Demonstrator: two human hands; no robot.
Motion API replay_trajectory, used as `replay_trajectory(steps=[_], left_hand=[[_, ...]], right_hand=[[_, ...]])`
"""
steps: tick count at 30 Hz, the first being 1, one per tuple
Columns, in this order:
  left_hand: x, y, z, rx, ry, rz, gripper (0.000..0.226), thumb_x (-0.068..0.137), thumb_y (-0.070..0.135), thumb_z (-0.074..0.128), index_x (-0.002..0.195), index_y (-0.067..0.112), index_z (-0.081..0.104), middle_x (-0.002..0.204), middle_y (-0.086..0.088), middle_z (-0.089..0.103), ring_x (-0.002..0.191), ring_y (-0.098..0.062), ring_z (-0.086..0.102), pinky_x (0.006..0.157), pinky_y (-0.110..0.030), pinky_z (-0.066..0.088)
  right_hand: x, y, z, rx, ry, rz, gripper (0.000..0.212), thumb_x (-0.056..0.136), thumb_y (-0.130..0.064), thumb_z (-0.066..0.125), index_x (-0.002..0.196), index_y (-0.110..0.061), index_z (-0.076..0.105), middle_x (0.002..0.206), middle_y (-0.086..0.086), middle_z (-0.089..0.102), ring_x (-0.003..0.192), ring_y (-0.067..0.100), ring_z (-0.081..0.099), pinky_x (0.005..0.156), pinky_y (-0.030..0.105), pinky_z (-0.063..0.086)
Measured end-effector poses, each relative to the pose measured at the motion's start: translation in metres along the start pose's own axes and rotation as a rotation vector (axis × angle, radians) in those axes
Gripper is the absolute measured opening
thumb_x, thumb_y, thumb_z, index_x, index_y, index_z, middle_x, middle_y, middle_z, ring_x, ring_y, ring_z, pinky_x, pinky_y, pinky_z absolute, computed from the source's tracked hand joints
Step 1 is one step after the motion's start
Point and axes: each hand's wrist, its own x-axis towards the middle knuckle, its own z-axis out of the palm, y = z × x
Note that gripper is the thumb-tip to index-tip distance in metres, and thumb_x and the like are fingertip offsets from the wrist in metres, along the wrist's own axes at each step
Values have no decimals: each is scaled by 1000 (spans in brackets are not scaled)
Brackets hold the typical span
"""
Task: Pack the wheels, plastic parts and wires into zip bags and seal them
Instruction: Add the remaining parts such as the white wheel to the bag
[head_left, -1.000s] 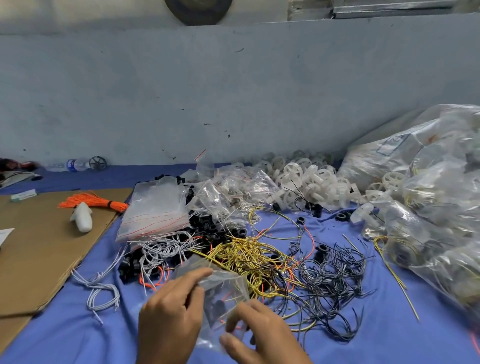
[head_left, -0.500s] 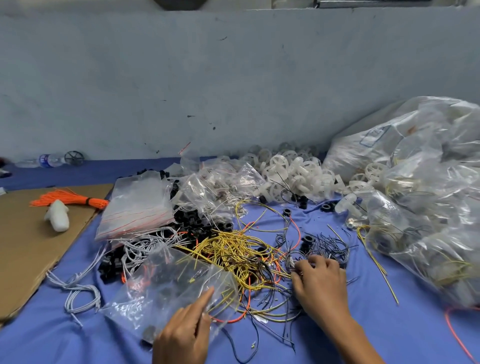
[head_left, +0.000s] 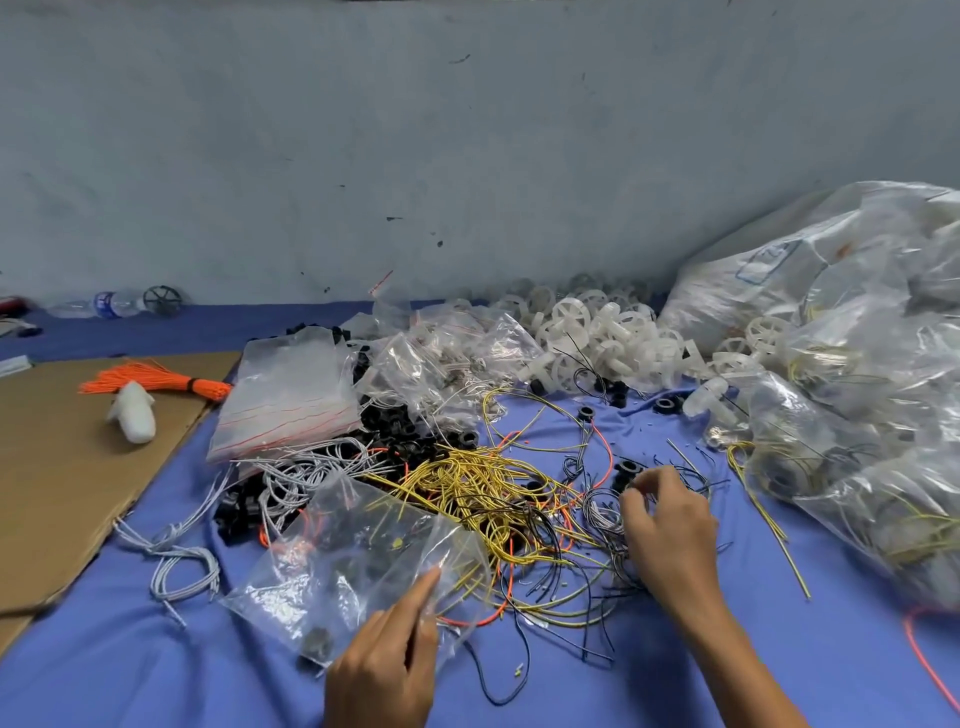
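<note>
Left hand (head_left: 384, 662) pinches bag (head_left: 348, 566) at its near edge. Right hand (head_left: 670, 535) fingers curl into wires (head_left: 597, 512); grip cannot be told.

Clear zip bag (head_left: 353, 566) overlapping tangled yellow wires (head_left: 467, 483); white wheels (head_left: 597, 335) heaped behind.

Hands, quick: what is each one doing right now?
Left hand: pinches the bag.
Right hand: fingers curled in the black wires; grip cannot be told.

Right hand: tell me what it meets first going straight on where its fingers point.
Probably the small black ring, just beyond the fingertips of the right hand, among the dark wires; depth is unclear.
</note>
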Motion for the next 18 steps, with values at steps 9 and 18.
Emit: replay_trajectory(steps=[9, 18], left_hand=[[1, 3, -4, 18, 18, -15, 33, 93, 38, 50, 115, 34, 74, 70, 12, 68, 54, -7, 59, 51, -26, 51], [2, 9, -9, 28, -21, -50, 36, 92, 39, 47, 115, 33, 74, 68, 10, 66, 56, -13, 61, 45, -27, 49]], right_hand=[[23, -6, -33, 677, -37, 268, 9, 93, -16, 57, 93, -23, 52, 88, 5, 75, 76, 17, 61, 65, 35, 43], [39, -46, -69, 1166, -161, 208, 16, 101, -6, 45, 91, -18, 49, 77, 3, 73, 70, 16, 69, 58, 22, 54]])
